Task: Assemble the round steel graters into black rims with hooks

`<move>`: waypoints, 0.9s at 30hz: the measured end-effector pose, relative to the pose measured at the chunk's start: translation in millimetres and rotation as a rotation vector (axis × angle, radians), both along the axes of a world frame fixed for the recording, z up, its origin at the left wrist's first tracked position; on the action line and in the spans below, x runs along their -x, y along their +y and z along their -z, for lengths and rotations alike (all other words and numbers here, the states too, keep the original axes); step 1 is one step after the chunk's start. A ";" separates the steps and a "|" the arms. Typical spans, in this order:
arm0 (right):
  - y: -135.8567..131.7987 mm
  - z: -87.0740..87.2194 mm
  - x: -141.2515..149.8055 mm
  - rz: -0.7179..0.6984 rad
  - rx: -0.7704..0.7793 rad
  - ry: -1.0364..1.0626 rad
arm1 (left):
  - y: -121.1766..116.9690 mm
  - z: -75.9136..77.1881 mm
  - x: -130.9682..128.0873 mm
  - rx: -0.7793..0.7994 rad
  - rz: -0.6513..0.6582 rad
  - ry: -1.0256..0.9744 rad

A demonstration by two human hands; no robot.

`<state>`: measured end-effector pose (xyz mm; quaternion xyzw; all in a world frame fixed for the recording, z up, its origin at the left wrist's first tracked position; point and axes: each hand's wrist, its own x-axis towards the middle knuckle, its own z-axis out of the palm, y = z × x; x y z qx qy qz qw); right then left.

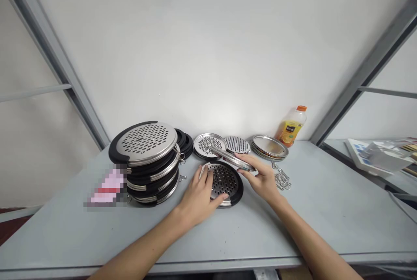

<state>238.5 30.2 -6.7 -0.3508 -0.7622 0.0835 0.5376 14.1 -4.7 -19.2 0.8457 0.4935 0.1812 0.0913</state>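
Observation:
My left hand [201, 195] lies with fingers spread on the left side of a round perforated metal grater plate [224, 180] with a black rim, flat on the table. My right hand [259, 176] pinches the right edge of a round metal disc [230, 157], tilted above the back of that plate. Whether it is one disc or more pressed together I cannot tell. Behind it lie a silver grater disc [208, 143] on a small pile and another grater disc [238, 144]. A pile of plain round metal plates [271, 145] sits beyond my right hand.
A tall stack of black-rimmed grater plates [148, 141] stands left on the grey table [260, 236]. Black rings [185, 145] lie behind it. Metal clips [282, 180] lie right of my right hand. A juice bottle [292, 128] stands against the wall, and a white tray [368, 158] lies far right.

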 end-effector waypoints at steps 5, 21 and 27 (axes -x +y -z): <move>-2.1 4.2 -1.4 0.085 -0.174 -0.071 | 4.6 3.0 -26.7 -0.019 -0.030 -0.082; -31.7 18.4 -5.9 0.045 -0.282 -0.452 | 17.2 -11.2 17.1 -0.352 0.181 -0.358; -38.1 17.2 17.7 -0.016 -0.276 -0.489 | 3.1 -14.6 44.6 -0.619 0.483 -0.218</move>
